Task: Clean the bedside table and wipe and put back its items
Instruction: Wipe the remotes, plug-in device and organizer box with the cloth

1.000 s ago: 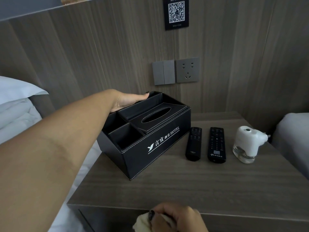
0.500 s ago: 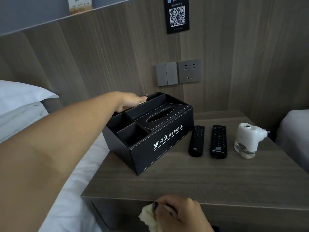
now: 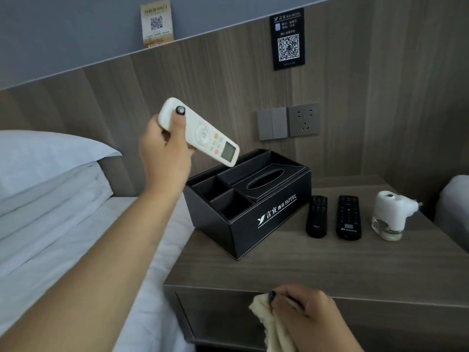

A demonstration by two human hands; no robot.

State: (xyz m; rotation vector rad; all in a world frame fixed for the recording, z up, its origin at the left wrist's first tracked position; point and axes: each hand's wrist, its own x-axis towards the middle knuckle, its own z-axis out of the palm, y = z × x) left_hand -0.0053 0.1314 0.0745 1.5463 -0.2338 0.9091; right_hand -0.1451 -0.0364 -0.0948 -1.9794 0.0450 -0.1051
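Left hand: my left hand (image 3: 165,151) holds the slim white plastic air-conditioner remote (image 3: 200,133) up in the air, thumb laid along its face, the other fingers curled behind it.
Remote's place: above and just left of the black leather-look hotel tissue box with side compartments (image 3: 250,199), clear of it and touching nothing but my hand.
Long axis: it slopes from upper left down to lower right, the display end lowest and pointing toward the box's back compartment.
Right hand: my right hand (image 3: 308,311) sits low at the front edge of the grey wood-grain bench (image 3: 304,265), fingers closed round a crumpled cream cloth (image 3: 270,323).
Key relation: remote high and left, cloth low and right, well apart; the bare end to meet the cloth is the display end.
Nearer hand: I judge the left should bring the remote down toward the cloth.
Left on the bench: two flat black remotes (image 3: 332,215) side by side, a white plug-in vaporiser with a clear bottle (image 3: 390,214) to their right.
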